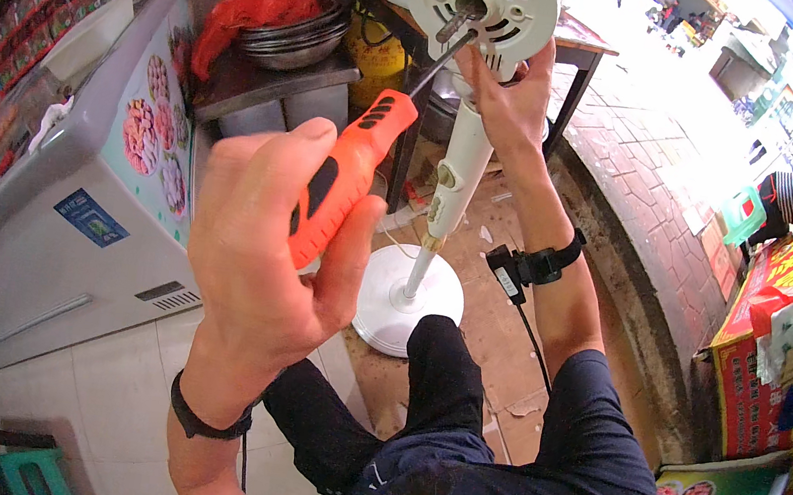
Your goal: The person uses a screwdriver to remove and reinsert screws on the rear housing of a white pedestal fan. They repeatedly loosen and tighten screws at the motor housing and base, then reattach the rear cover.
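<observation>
Before me, the left hand [255, 219] closes its fingers [296, 159] round an orange screwdriver [370, 144], slim metal shank [440, 71] against the round, slotted plastic head [511, 34] of a white fan [470, 147]. The right hand [519, 103] holds its underside; the disc base [383, 311] stands on the floor [502, 362].

The top edge crops the fan housing [535, 17]; the right hand [514, 103] is part-hidden.

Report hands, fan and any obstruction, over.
Left hand gripping orange-and-black screwdriver. Right hand against round white plastic fan housing. Protruding metal shaft close beside screwdriver's shank.
</observation>
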`<control>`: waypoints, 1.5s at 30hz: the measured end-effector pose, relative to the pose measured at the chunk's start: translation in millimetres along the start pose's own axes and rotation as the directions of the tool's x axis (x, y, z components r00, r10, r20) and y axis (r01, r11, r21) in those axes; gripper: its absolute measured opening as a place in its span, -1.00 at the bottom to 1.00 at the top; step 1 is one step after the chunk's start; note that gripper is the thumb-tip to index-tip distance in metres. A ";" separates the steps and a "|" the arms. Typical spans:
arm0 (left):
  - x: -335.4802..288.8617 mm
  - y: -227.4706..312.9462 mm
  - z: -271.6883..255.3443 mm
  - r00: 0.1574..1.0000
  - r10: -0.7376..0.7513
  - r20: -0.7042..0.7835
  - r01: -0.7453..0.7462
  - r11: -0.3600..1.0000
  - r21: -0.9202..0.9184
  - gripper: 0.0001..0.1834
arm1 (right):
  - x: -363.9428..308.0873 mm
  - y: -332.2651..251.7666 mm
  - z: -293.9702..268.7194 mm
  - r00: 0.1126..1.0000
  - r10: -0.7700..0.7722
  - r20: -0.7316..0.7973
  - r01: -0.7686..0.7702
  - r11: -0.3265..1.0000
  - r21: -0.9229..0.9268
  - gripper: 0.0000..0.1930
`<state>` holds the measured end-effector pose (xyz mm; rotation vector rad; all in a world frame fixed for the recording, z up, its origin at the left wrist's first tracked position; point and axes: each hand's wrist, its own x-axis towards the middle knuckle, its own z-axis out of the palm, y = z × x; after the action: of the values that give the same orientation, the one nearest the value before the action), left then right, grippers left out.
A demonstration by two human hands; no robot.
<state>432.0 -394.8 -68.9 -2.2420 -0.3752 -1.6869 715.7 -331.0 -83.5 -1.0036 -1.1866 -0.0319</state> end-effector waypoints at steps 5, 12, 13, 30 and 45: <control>-2.5 -4.2 -2.3 0.992 -0.123 0.041 0.127 0.987 -0.097 -0.28 | -1.4 1.6 -0.4 1.000 -0.016 0.002 0.016 0.999 -0.042 0.13; 0.0 5.4 -8.4 0.986 -0.146 0.076 0.148 0.989 -0.019 -0.35 | 1.0 -1.6 1.3 1.000 -0.025 0.018 0.025 1.000 -0.001 0.13; 1.4 3.6 -6.1 0.991 -0.124 0.054 0.127 0.990 -0.062 -0.35 | 0.4 -2.0 1.1 0.999 -0.027 0.022 0.028 0.999 -0.020 0.13; -7.6 -7.2 -2.7 0.994 -0.106 0.030 0.108 0.993 -0.052 -0.28 | 1.9 8.0 4.1 0.993 0.028 0.111 -0.064 0.943 0.327 0.14; -24.9 -30.4 -4.2 0.984 -0.141 0.109 0.122 0.979 0.163 -0.49 | 0.7 -6.9 -1.6 0.996 0.037 -0.079 -0.039 0.999 -0.030 0.30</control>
<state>409.8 -369.1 -89.1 -2.2516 -0.6750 -1.5293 713.7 -335.7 -78.6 -1.0431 -1.0978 -0.0595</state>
